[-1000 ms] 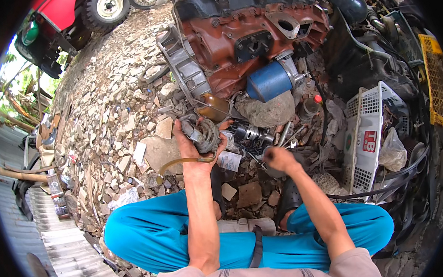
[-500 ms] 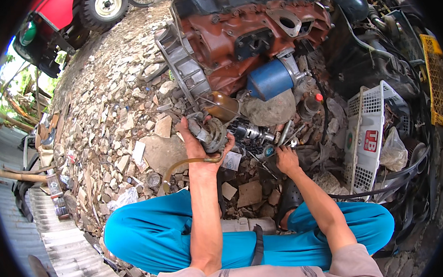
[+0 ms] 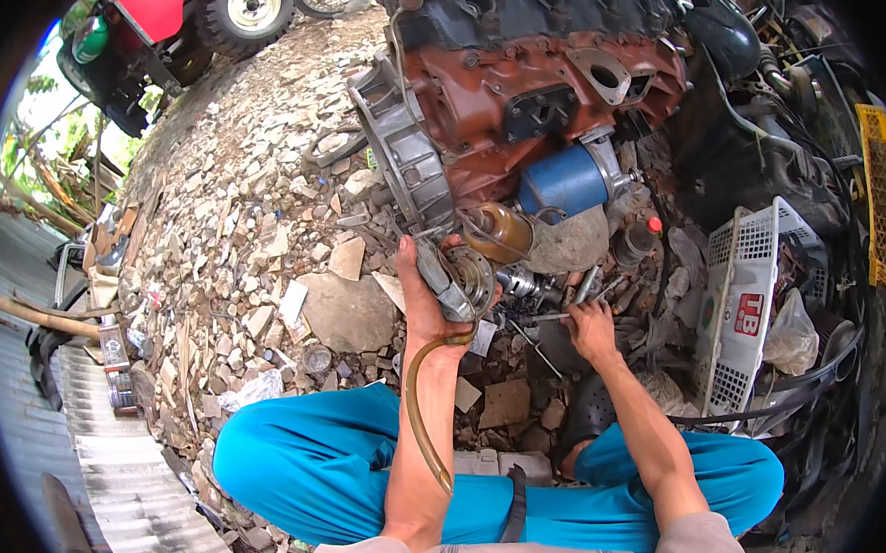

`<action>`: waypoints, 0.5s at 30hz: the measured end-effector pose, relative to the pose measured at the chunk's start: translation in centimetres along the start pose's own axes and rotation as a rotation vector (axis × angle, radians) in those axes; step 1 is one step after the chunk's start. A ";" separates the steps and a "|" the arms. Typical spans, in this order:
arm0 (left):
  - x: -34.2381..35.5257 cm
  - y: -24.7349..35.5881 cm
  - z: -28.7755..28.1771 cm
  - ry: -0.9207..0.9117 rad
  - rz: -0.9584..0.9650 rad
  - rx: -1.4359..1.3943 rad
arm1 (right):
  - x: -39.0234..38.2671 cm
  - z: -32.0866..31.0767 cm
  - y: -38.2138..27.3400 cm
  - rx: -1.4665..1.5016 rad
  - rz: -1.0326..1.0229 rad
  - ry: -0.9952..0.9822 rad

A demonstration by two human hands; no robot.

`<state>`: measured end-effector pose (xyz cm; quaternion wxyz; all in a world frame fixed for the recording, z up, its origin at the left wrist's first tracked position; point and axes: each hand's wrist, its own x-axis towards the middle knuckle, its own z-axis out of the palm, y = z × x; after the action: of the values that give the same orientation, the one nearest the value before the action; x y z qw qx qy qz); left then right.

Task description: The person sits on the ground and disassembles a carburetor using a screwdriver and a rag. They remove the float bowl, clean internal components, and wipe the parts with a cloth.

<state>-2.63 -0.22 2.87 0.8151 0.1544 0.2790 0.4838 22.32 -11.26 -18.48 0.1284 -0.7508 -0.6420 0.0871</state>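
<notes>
My left hand (image 3: 423, 306) grips a grey metal pump-like part (image 3: 455, 279) with a round flange, held up over the rubble. A brown rubber hose (image 3: 422, 418) hangs from it and curls down along my forearm. My right hand (image 3: 592, 325) rests low on the ground among loose tools, its fingers closed around a thin metal tool (image 3: 550, 317) that lies pointing left. Just beyond both hands sits a rusty red engine block (image 3: 539, 101) with a blue oil filter (image 3: 568, 180) and a grey bell housing (image 3: 407, 158).
Broken stones (image 3: 252, 256) cover the ground to the left. A white plastic basket (image 3: 745, 311) and black belts and hoses lie at the right. A brown jar (image 3: 501, 235) stands by the filter. A red vehicle (image 3: 179, 20) is parked far back. My blue-trousered knees (image 3: 313, 464) are below.
My left hand has lifted the pump part slightly toward the engine. My right hand has shifted right and down onto the thin tool on the ground.
</notes>
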 end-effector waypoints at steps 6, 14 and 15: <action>0.7 0.1 -0.8 -0.097 0.081 -0.053 | 4.5 -13.7 -1.0 0.284 0.043 -0.250; 0.6 0.9 -1.2 -0.077 0.117 -0.043 | 0.8 -27.9 -4.7 -0.277 0.319 0.019; 0.5 0.9 -1.1 -0.060 0.112 -0.038 | 0.6 -29.2 -4.0 -0.075 0.313 -0.072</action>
<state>-3.71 0.64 2.33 0.7976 0.1685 0.2360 0.5290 27.27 -12.43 10.58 0.0622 -0.8423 -0.5242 0.1090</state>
